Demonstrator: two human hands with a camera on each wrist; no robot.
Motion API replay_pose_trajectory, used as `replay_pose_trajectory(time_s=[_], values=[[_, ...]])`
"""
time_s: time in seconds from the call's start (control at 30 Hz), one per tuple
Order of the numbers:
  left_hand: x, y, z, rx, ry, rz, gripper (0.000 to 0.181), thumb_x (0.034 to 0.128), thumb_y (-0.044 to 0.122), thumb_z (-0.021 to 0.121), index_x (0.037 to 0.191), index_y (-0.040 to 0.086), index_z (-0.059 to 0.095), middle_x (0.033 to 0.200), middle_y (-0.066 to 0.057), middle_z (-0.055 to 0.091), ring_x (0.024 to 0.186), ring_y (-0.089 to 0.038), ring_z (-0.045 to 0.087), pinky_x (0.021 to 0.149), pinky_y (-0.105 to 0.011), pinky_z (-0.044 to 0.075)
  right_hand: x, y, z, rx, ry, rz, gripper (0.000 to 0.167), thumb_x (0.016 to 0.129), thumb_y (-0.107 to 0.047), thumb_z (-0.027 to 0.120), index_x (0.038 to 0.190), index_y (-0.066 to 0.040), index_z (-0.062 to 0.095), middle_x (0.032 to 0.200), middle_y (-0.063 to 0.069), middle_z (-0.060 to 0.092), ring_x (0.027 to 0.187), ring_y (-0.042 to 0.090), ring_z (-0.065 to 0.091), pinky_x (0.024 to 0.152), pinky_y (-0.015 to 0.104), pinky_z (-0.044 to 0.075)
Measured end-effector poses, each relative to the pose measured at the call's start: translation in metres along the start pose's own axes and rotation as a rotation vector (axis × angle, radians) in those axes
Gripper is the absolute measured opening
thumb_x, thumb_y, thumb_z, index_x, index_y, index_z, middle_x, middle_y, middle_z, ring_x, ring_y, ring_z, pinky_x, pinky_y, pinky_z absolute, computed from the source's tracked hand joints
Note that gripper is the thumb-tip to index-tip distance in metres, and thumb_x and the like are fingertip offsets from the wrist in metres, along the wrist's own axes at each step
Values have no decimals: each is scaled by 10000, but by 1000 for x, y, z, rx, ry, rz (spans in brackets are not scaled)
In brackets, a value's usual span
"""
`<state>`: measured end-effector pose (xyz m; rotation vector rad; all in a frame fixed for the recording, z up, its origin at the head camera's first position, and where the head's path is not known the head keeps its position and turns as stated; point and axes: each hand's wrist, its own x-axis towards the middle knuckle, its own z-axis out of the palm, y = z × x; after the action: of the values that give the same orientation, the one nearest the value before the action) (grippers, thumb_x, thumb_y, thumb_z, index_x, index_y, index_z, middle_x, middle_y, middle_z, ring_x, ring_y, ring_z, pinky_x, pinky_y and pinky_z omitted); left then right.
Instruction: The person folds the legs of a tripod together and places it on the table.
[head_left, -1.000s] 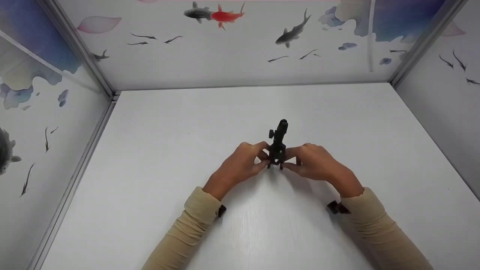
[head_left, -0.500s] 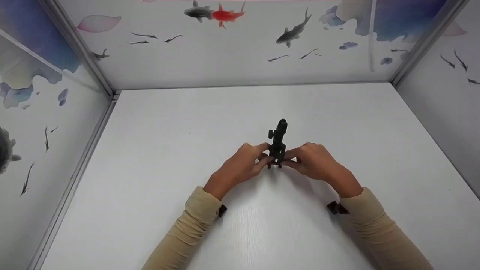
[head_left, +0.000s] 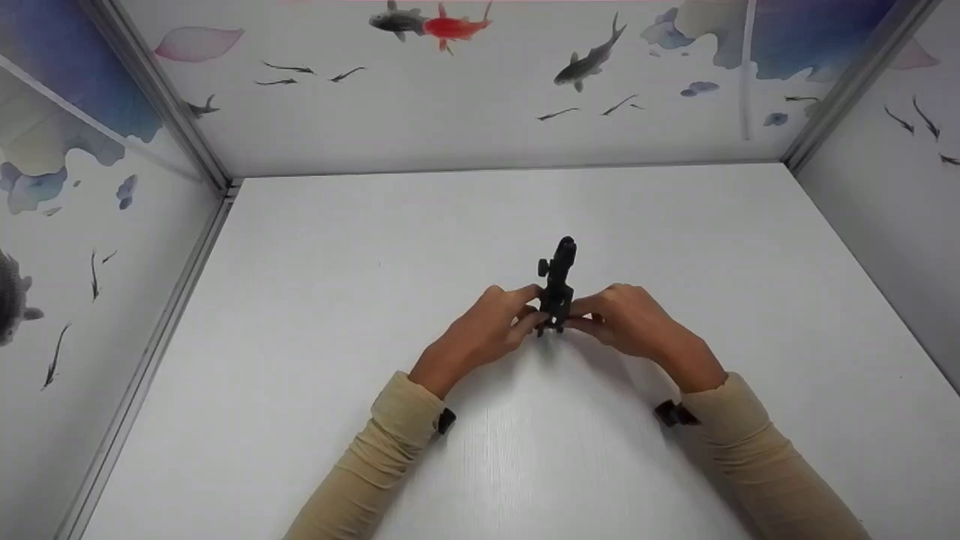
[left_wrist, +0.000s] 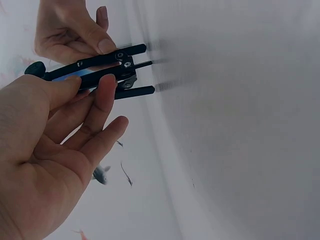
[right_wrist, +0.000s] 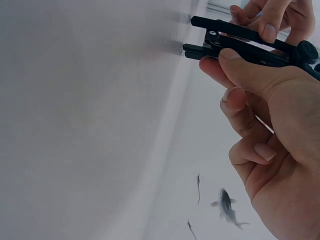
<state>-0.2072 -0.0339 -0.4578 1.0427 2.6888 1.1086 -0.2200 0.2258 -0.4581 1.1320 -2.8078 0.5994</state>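
Note:
A small black tripod [head_left: 556, 281] stands upright on the white table, between my two hands. My left hand [head_left: 487, 322] pinches one of its legs from the left with thumb and fingers. From the other side, my right hand [head_left: 630, 322] pinches another leg. In the left wrist view the legs [left_wrist: 135, 92] point down to the tabletop, close together, with a metal-jointed brace between them. A round knob [right_wrist: 306, 52] shows at the upper part of the tripod in the right wrist view. The top of the tripod lies outside both wrist views.
The white tabletop [head_left: 337, 262] is bounded by a back panel [head_left: 480, 127] and side panels printed with fish. Metal posts [head_left: 202, 142] stand at the back corners. A small dark device [head_left: 675, 414] sits at the right cuff, another [head_left: 445, 421] at the left.
The thumbs have shifted slightly upward and inward on the legs. The tripod's feet appear a little closer together, while the tripod stays in nearly the same place.

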Motion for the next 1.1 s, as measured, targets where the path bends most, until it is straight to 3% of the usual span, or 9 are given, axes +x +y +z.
replay_pose_trajectory(time_s=[0.23,0.53,0.77,1.1], values=[[1,-1,0,-17,-4,-4,271,1107,181,640,1351,85,709,1199,-90,824,1017,-125,786,780,-235,556,2,-4,0,24,-18,-13,183,980,-184,821,1152,-226,868,918,-57,848,655,49,604,620,270,479],[1,-1,1,-1,6,-23,249,1098,195,659,1319,97,721,1173,-92,830,960,-141,713,768,-242,513,2,-5,3,33,-35,5,139,1001,-155,795,1126,-166,855,858,-22,822,631,65,541,607,260,455],[1,-2,1,-31,11,-13,242,1089,178,673,1297,62,715,1187,-107,823,1098,-156,794,804,-262,562,2,-5,2,37,-42,0,144,998,-157,800,1128,-184,856,838,-30,815,616,52,528,595,253,441],[2,-3,1,12,51,14,251,1091,160,666,1313,52,713,1168,-98,832,1097,-174,804,892,-349,638,2,-7,1,48,-54,-28,155,984,-184,822,1128,-217,866,897,-76,843,583,5,488,555,228,407]])
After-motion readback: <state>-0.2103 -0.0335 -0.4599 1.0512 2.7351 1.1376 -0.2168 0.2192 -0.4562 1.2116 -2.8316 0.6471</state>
